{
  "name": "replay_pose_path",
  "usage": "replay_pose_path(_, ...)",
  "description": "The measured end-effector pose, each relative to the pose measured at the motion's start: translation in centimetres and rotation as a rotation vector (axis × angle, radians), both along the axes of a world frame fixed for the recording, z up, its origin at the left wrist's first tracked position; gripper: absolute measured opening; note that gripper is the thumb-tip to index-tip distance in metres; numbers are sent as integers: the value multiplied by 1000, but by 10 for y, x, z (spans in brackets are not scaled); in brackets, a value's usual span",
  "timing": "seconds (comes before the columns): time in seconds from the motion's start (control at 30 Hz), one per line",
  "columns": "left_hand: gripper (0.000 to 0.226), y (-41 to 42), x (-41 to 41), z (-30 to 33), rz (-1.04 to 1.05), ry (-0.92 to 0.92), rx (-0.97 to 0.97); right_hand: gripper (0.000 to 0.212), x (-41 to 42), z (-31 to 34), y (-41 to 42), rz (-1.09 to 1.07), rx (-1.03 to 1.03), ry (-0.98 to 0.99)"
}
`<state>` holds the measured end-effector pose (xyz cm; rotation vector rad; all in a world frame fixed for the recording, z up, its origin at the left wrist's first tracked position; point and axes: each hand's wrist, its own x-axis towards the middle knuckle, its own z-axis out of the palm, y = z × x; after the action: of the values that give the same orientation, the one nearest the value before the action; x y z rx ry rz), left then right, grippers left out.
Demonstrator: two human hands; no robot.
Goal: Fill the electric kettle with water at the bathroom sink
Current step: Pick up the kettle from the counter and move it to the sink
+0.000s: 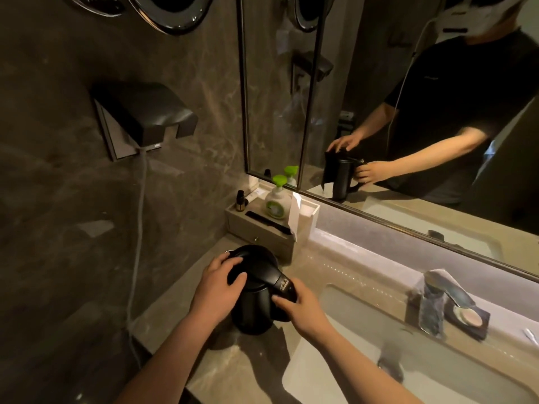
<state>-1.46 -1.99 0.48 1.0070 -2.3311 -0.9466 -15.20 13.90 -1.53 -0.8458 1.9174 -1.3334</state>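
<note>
A black electric kettle [256,304] stands upright on the stone counter [250,363], just left of the sink basin [364,330]. My left hand [215,290] lies over the kettle's lid, fingers spread across it. My right hand [303,312] grips the kettle's handle on its right side. The chrome faucet [437,298] rises at the back of the basin, to the right of the kettle; no water is visible running. The mirror reflects the kettle and both hands.
A beige organiser box [262,231] behind the kettle holds a green-topped soap pump [275,199], a small dark bottle [240,201] and a comb. A wall-mounted hair dryer [145,115] hangs at left, its cord trailing to the counter. A compact [469,317] lies beside the faucet.
</note>
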Motion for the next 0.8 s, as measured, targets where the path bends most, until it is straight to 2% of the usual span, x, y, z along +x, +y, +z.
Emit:
replay_pose_path(0.27,38,16,-36,32,-197,122,48,19,-23,31,42,-115,-93,72)
replay_pose_path(0.37,38,41,-60,45,-293,150,54,29,-32,35,73,-186,-85,76)
replay_pose_path(0.43,38,62,-75,56,-378,176,35,34,-35,33,97,-231,-54,103)
replay_pose_path(0.57,35,115,-103,75,-620,190,-82,26,-38,18,146,-356,23,115)
replay_pose_path(0.8,38,188,-157,70,-772,216,127,15,-43,-2,243,-637,84,22)
